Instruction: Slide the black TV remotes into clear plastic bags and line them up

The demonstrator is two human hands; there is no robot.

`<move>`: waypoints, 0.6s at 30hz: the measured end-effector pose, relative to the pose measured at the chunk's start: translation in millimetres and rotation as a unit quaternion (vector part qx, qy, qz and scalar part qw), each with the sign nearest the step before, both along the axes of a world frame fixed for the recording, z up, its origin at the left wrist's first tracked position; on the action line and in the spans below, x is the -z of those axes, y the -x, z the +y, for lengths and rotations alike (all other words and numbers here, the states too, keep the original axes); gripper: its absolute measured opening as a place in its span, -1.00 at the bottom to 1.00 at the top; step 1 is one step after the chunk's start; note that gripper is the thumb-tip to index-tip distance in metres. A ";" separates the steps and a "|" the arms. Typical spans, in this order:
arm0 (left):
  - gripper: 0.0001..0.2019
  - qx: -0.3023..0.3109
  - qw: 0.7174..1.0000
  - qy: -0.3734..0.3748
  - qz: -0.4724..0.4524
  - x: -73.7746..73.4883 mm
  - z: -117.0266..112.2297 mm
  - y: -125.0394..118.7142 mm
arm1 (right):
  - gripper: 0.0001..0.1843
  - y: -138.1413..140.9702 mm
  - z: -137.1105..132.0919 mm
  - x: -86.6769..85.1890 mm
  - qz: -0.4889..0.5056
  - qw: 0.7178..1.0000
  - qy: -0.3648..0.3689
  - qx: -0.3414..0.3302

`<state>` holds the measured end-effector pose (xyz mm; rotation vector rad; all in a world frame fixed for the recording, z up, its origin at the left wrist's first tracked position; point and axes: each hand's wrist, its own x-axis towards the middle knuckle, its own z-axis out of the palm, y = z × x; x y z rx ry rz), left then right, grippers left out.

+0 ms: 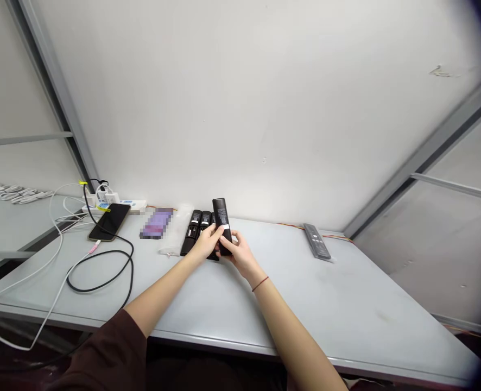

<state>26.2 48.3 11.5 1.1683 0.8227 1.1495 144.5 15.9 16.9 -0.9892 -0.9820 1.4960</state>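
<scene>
In the head view, both hands meet on one black remote [221,210]. Its long axis runs from the grip away from the person, leaning a little to the left at the far end, so most of its length lies beyond the grip. The printed side, with a white label [225,226], faces up toward the camera. The right hand [239,254] pinches the near end, its thumb across the top and its fingers curled around the right side and below. The left hand [208,243] pinches from the left, thumb laid on the printed side; its fingertips are hidden. The right hand sits nearer to the remote's near end, the left a little farther up.

Just left of the grip, partly behind the left hand, a row of remotes [191,233] lies on the table [208,309], with long axes pointing roughly away from the person. At least three show. The leftmost seems to have an uncovered recess; what sits inside is too small to tell.

Left of that row is a clear plastic bag [174,234], lying flat; no contents can be made out. Farther left of the grip are a dark phone [110,222] and a power strip [138,206] with plugs in it. Well to the right of the grip lies a grey remote [317,241], apparently in clear wrapping.
</scene>
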 end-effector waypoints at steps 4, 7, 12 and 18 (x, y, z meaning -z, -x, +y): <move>-0.61 -0.005 0.999 -0.034 -0.018 -1.5 1.6 2.6 | -0.59 -0.6 -0.2 -3.0 -0.053 0.998 0.013 0.008; -0.61 0.004 0.999 -0.053 -0.011 -1.9 2.0 2.6 | -0.55 -2.2 0.2 -4.5 -0.076 0.997 -0.010 0.019; -0.64 0.024 0.999 -0.037 0.008 0.1 -0.3 -3.0 | -0.50 -5.3 3.7 -2.1 -0.078 0.994 -0.060 0.051; -0.68 0.022 0.998 -0.036 -0.038 -5.6 -4.0 -6.1 | -0.52 -6.2 7.9 5.2 -0.098 0.985 -0.118 0.079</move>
